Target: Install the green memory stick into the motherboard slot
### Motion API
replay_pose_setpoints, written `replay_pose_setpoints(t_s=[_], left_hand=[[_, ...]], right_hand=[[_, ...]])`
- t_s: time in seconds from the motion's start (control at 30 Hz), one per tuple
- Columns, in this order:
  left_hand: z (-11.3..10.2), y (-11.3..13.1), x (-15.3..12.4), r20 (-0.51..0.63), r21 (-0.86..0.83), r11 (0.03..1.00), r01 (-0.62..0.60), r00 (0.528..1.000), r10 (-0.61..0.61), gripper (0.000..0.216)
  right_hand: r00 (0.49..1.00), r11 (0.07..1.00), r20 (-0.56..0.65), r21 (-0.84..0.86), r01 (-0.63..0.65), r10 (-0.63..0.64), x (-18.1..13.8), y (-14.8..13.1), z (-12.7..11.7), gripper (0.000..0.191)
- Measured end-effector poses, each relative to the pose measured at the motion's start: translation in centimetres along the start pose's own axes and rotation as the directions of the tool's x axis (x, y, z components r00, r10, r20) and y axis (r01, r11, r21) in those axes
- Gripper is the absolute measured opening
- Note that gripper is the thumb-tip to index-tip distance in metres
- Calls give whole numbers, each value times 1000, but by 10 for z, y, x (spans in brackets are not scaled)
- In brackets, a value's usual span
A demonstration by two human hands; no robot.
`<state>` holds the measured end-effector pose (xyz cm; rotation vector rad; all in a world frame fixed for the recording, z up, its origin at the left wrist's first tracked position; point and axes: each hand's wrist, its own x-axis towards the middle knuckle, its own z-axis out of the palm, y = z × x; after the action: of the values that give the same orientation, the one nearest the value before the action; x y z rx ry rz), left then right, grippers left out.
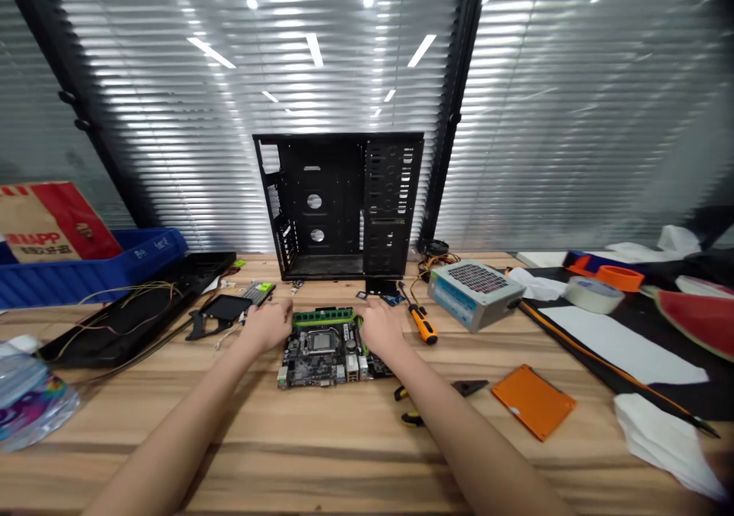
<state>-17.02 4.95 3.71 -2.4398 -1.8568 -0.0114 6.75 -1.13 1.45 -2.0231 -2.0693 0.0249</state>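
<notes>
A motherboard (321,363) lies flat on the wooden table in front of me, its square processor (322,342) exposed near the middle. Along its far edge runs a green RAM stick (324,316), with a lime-green slot beside it. My left hand (269,325) is curled at the stick's left end, by the board's far left corner. At the other end is my right hand (378,326), its fingers closed and partly over the board's right side. Most fingertips of both hands are hidden, so how firmly they grip is unclear.
Behind the board stands an open black computer case (338,210). To the right are an orange screwdriver (423,323), a power supply (477,293), pliers (470,387) beneath my right forearm and an orange drive (534,400). A black panel (131,317) and blue bin (46,280) are left.
</notes>
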Motion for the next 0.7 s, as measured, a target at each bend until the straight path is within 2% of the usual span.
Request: replay_pose_setpoints(t_s=[0.53,0.63,0.7], left_hand=[[4,1,0,-84,-31,990,-137,988,134,25],[-6,4,-3,-199,-50,985,-163,968,150,27],[-22,12,-13,-335,-93,973,-211,927,169,29]], right_hand=[[998,997,-30,-54,-60,59,0,2,2,48],[997,997,-47,-50,-57,55,-1,3,2,45],[997,998,-52,-40,-57,55,-1,4,3,46]])
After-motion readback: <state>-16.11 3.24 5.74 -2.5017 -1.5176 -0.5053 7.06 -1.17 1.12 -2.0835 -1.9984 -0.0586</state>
